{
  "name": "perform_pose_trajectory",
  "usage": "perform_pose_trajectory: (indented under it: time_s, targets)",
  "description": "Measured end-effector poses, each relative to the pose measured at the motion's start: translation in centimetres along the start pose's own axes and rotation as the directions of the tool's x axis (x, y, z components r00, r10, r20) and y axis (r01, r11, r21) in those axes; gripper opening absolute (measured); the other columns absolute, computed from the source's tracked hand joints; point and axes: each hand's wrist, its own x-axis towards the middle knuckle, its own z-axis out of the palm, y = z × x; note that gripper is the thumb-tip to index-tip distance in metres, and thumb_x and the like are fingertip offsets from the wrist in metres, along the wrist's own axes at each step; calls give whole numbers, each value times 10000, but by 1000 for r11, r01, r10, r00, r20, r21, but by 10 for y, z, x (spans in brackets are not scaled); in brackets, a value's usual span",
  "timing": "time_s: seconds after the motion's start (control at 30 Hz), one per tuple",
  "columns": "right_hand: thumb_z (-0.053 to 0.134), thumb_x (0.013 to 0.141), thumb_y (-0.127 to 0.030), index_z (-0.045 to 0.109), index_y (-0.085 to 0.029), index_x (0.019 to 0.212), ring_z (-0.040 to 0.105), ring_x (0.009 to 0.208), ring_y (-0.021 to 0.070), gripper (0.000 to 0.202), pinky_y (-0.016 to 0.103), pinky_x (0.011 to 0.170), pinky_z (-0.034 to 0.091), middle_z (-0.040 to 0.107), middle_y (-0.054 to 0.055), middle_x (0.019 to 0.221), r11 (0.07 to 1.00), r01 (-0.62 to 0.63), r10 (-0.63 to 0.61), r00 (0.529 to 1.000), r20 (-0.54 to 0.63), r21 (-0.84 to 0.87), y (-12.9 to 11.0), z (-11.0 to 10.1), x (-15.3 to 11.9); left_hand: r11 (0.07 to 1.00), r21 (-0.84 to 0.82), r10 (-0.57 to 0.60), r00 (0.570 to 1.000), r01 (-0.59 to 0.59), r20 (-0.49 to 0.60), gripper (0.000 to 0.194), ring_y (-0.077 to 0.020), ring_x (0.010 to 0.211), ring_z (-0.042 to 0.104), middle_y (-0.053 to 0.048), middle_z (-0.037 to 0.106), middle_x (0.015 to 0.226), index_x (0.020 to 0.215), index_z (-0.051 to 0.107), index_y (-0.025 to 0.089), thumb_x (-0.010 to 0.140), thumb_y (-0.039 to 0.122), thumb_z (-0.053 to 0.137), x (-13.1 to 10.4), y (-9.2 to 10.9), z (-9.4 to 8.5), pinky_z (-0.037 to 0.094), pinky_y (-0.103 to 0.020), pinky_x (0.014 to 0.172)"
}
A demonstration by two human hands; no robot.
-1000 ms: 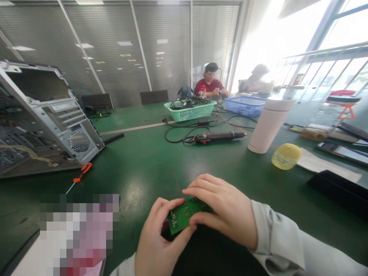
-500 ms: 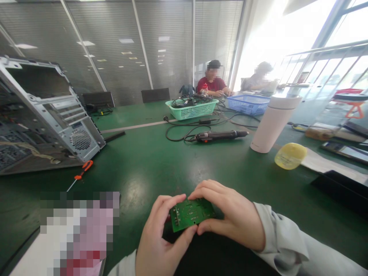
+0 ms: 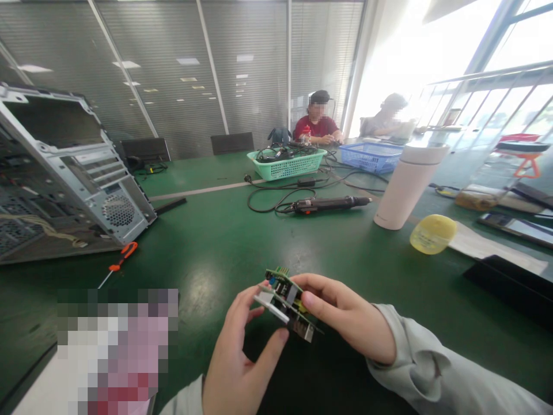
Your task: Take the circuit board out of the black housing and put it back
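Note:
A small circuit board assembly (image 3: 287, 302) is between my hands, low in the middle of the head view. It is tilted nearly edge-on, showing stacked green boards, dark components and a silver metal plate. My right hand (image 3: 341, 314) grips its right side, thumb in front and fingers behind. My left hand (image 3: 246, 351) curves around the left side, fingertips at the upper left corner and the thumb by the metal plate's lower edge. Part of the left fingers is hidden behind the board.
An open computer case (image 3: 78, 178) stands at left, an orange-handled screwdriver (image 3: 123, 256) beside it. Beyond my hands lie an electric screwdriver (image 3: 330, 204) with cable, a green basket (image 3: 289, 166) and a blue basket (image 3: 371, 157). A pink tumbler (image 3: 408, 187) and yellow container (image 3: 433, 234) are right. Two people sit beyond.
The circuit board has been turned from its flat green solder side to an edge-on view showing its components and metal plate. My left thumb has moved off the board's face.

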Motion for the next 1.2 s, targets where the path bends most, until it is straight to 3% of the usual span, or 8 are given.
perform_pose_trajectory:
  time_s: [0.07,0.17,0.33,0.57,0.7,0.83,1.0,1.2]
  targets:
    - [606,846,-707,575,-110,1078,568,751,167,641,266,684,484,600,79,906,969,-120,113,993,41,215,5,5,1,999,29,16,1000,-17,13,347,-246,1119,601,-77,605,1237,1202,542,253,862,280,605,0,1,-1,477,-405,978]
    - [705,781,-678,592,-111,1019,580,719,161,626,254,675,487,598,63,845,845,-247,234,968,88,474,9,12,1,998,33,46,999,-46,-5,266,-215,984,643,-43,644,1124,1118,582,264,853,256,601,2,5,-2,511,-356,886]
    - [788,734,-619,582,-111,897,598,706,147,572,236,687,497,611,56,836,716,-310,285,948,144,626,12,16,0,999,-1,41,999,-41,-16,162,-201,933,641,-26,660,1018,1010,604,246,852,218,577,4,13,-2,509,-312,823]
    - [751,751,-656,584,-121,1055,585,785,166,638,237,677,472,605,75,978,791,-293,286,953,98,537,10,17,0,997,31,65,998,-66,16,60,-200,872,632,-24,641,928,881,597,225,872,246,542,5,14,-3,505,-310,789]
    - [701,802,-649,583,-134,1111,558,962,212,612,269,786,452,586,76,1050,852,-239,236,970,67,466,6,17,0,998,19,65,998,-65,4,49,-201,875,643,-18,653,928,870,602,232,852,235,556,6,13,-3,517,-307,776]
    - [634,842,-667,576,-151,1167,540,982,233,612,322,838,440,572,76,1083,895,-234,230,971,57,379,11,13,-2,997,23,71,997,-71,-10,50,-208,864,655,-23,669,917,856,614,230,831,252,576,6,13,-2,529,-318,762]
    - [573,862,-704,565,-167,1223,530,978,240,647,350,873,424,569,74,1073,946,-210,213,977,17,248,20,8,-3,998,43,57,998,-55,-42,114,-223,794,651,-32,689,844,836,660,224,793,324,628,7,14,-3,526,-330,696]
    - [486,945,-657,588,-180,1218,495,1043,234,560,402,1037,316,551,71,1126,982,-130,121,990,76,138,15,5,-4,998,36,49,999,-49,4,258,-244,796,649,-42,691,836,847,685,213,753,453,690,8,14,-5,514,-347,711]
